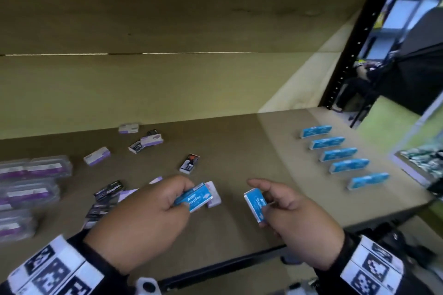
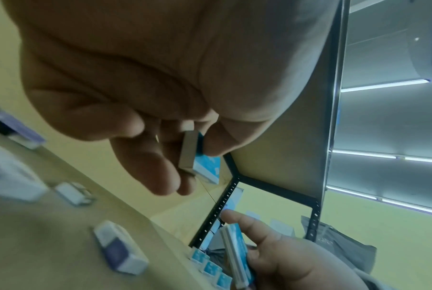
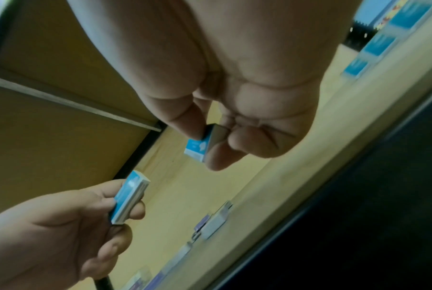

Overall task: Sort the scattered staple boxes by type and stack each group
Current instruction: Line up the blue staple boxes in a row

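Observation:
My left hand [image 1: 153, 213] pinches a blue staple box [image 1: 193, 197] between thumb and fingers above the shelf; the same blue box [image 2: 205, 164] shows in the left wrist view. My right hand [image 1: 294, 220] grips a second blue staple box [image 1: 256, 203], also seen as the blue box [image 3: 197, 149] in the right wrist view. Several blue boxes [image 1: 335, 153] stand in a row at the right. Purple-and-white boxes [image 1: 97, 155] and black boxes [image 1: 109, 190] lie scattered at the left and middle. A pale box [image 1: 214, 195] lies just behind my left hand.
Clear plastic purple-labelled packs [image 1: 31, 184] sit at the far left. The brown shelf board [image 1: 239, 155] ends at a black metal front rail [image 1: 215, 268]. A black perforated upright [image 1: 347, 55] stands at the right, with a cardboard back wall [image 1: 143, 31] behind.

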